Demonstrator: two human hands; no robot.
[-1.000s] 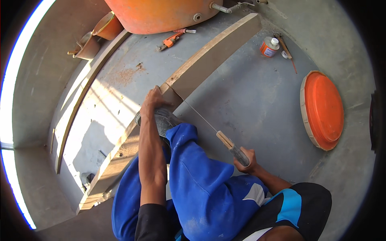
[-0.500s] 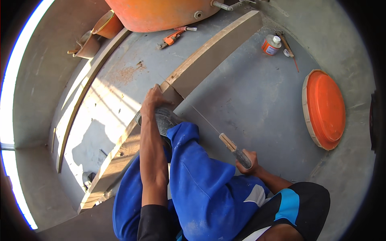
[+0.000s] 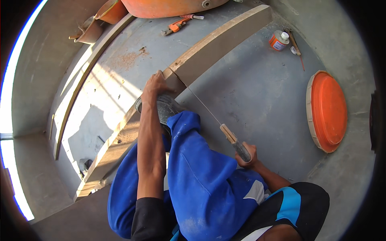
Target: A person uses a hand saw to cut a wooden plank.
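A long wooden beam (image 3: 225, 44) lies aslant across the grey floor. My left hand (image 3: 156, 85) is closed over its upper edge, just on the near side of a saw cut; some of the fingers are hidden. My right hand (image 3: 248, 156) is wrapped round the dark grip of a handsaw (image 3: 228, 133) with a wooden piece at the front of its handle. The thin blade runs up and left from the handle into the cut. My dark boot (image 3: 165, 107) rests against the beam beside my left hand.
Beyond the beam lie a pipe wrench (image 3: 175, 26) and a second board (image 3: 89, 66). Two buckets (image 3: 89, 33) and a large orange tub (image 3: 173, 8) stand farther back. To the right are an orange-labelled can (image 3: 279, 40), a hammer-like tool (image 3: 294, 44) and a round orange lid (image 3: 329, 111).
The view has shifted, so the beam and far objects sit higher in the picture. The saw stays in the cut, and both hands keep their holds.
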